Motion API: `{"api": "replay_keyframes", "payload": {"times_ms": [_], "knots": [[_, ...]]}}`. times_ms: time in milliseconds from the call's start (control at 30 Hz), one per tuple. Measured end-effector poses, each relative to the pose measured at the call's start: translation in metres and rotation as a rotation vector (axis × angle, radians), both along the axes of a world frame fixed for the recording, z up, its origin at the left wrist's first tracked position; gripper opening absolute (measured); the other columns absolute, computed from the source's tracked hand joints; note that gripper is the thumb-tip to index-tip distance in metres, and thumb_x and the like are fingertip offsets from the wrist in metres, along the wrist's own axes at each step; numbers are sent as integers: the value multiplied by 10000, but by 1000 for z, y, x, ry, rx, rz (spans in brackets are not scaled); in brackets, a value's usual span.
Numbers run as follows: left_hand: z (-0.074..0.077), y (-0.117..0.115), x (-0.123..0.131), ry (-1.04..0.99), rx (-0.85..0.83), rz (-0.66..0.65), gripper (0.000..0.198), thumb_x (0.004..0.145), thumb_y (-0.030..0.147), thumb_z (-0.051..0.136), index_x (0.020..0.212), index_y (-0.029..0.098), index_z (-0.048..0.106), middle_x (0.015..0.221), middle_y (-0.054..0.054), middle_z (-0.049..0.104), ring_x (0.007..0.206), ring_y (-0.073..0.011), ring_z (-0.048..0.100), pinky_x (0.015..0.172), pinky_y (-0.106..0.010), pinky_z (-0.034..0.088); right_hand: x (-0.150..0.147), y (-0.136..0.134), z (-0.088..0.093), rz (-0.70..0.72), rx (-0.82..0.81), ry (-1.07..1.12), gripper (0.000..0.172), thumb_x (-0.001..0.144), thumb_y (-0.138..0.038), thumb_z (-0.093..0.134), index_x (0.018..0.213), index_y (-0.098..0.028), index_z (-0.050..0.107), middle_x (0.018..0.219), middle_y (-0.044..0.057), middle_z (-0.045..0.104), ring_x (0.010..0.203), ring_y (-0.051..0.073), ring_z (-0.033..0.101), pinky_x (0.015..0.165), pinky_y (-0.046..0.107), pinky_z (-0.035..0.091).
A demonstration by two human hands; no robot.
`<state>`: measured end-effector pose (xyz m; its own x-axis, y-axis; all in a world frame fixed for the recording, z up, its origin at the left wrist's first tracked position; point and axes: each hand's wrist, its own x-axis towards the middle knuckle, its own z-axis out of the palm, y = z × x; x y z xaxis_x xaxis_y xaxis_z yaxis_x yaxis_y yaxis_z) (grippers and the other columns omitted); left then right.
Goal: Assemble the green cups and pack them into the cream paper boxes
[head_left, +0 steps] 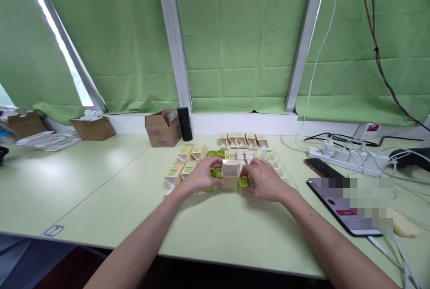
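So I've got both hands busy here; picture a clock face centred on the small open-topped carton (230,183), with 12 pointing straight away from me. The carton's upright on the pale green table (110,199), and my left hand (204,175) has it by the 9 o'clock side, thumb near the front, so that grip is narrow and holding. My right hand (264,180) comes in from 3 o'clock, fingers and thumb closed around a little green container (244,183) with a ring on top. That one sits just beside the carton; my fingers are in the way, so I can't tell if the two actually touch. Around 9 to 10 there's a bunch of cartons with green labels (173,173), and at 11 some more green containers (216,153). A row of five open cartons (241,140) runs along 12 to 1, with white pieces (240,157) nearer me, and clear pieces with yellow centres (275,164) over at 2. Way out at 11 is a cardboard box (163,135) beside a black cylinder (185,124). Off at 3 lies a dark phone (323,168), with a tablet (334,210) nearer 4, partly blurred.
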<state>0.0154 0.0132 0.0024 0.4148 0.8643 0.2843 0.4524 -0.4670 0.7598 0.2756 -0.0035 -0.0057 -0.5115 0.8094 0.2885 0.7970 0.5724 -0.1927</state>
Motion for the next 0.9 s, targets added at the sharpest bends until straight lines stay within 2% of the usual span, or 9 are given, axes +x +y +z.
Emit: {"api": "replay_keyframes", "payload": {"times_ms": [167, 333, 567, 633, 700, 767, 833, 900], "knots": [[-13, -2, -5, -5, 48, -17, 586, 616, 301, 954, 1149, 212, 730, 1218, -116, 710, 1147, -331, 725, 1088, -502, 527, 1, 1, -1, -1, 14, -10, 279, 733, -254, 854, 968, -236, 705, 925, 56, 738, 1010, 282, 615, 852, 382, 399], [-19, -4, -6, 75, 123, 5, 598, 601, 351, 967, 1137, 230, 732, 1145, -92, 703, 1091, -317, 709, 1044, -473, 528, 1, 2, 0, -1, 23, -12, 269, 741, -249, 841, 982, -235, 723, 928, 64, 740, 1026, 290, 613, 866, 393, 406], [-11, -13, -1, 307, 148, 53, 561, 622, 353, 949, 1119, 227, 722, 1097, -83, 691, 1127, -350, 620, 1019, -476, 474, 1, 1, 1, 0, 61, 2, 253, 754, -272, 833, 977, -230, 723, 932, 68, 748, 1036, 297, 612, 894, 414, 413], [-8, -15, -1, 327, 133, 62, 636, 609, 368, 958, 1178, 226, 711, 1147, -100, 676, 1154, -366, 606, 1027, -491, 468, 0, 1, 1, 0, 63, 1, 241, 758, -271, 830, 969, -231, 721, 925, 66, 748, 1028, 295, 612, 886, 415, 416], [-6, -15, -2, 309, 129, 65, 756, 583, 381, 977, 1262, 237, 677, 1235, -120, 650, 1215, -385, 581, 1057, -516, 458, 0, 1, 1, -1, 63, 0, 238, 754, -261, 828, 963, -230, 718, 918, 66, 749, 1027, 296, 613, 883, 415, 419], [-4, -15, -5, 244, 143, 54, 783, 609, 372, 969, 1309, 256, 638, 1322, -128, 616, 1290, -389, 550, 1112, -542, 435, 0, 1, 2, 0, 67, 1, 242, 750, -259, 829, 962, -229, 717, 913, 69, 749, 1029, 299, 613, 886, 417, 421], [-2, -16, -7, 128, 182, 11, 681, 697, 353, 922, 1306, 274, 628, 1386, -125, 586, 1344, -368, 528, 1157, -543, 421, 0, 1, 3, -2, 73, 5, 242, 755, -268, 830, 965, -229, 717, 916, 72, 749, 1033, 304, 611, 887, 420, 422], [0, -17, -7, 22, 218, -65, 491, 780, 341, 865, 1230, 285, 679, 1414, -115, 569, 1376, -345, 519, 1178, -518, 432, 1, 1, 4, -14, 84, 10, 241, 765, -279, 827, 974, -230, 717, 932, 77, 751, 1046, 312, 610, 881, 423, 422]]}}
